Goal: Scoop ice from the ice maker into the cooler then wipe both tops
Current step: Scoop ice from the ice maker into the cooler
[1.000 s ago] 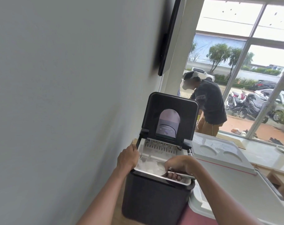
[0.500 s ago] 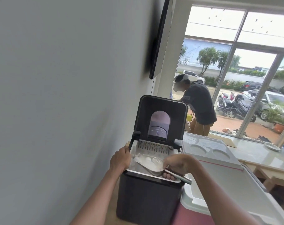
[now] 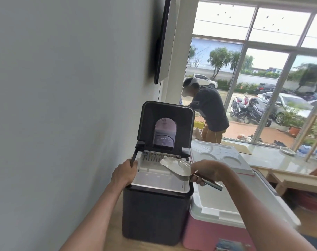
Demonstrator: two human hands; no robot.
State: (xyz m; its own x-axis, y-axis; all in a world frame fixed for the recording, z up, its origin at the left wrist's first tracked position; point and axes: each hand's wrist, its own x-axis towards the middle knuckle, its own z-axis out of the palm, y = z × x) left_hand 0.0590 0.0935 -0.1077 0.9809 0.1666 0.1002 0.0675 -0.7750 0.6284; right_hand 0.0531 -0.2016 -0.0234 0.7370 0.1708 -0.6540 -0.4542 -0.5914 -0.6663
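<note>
A black ice maker [image 3: 154,211] stands on the wooden counter with its lid [image 3: 166,124] raised upright. My left hand [image 3: 124,173] grips the left rim of its white ice bin. My right hand [image 3: 205,172] holds a metal scoop [image 3: 179,168] by the handle, lifted above the bin's right side and full of ice. To the right sits a pink cooler [image 3: 212,232] with a white top, its lid [image 3: 219,156] swung open toward the back.
A grey wall runs close on the left with a dark screen [image 3: 163,42] mounted on it. A person [image 3: 208,113] bends over beyond the counter by large windows. A pale bench [image 3: 280,163] with a small plate [image 3: 287,151] stands at the right.
My right hand has lifted the scoop out of the bin, now loaded with ice, and moved it up and to the right. My left hand stayed on the rim.
</note>
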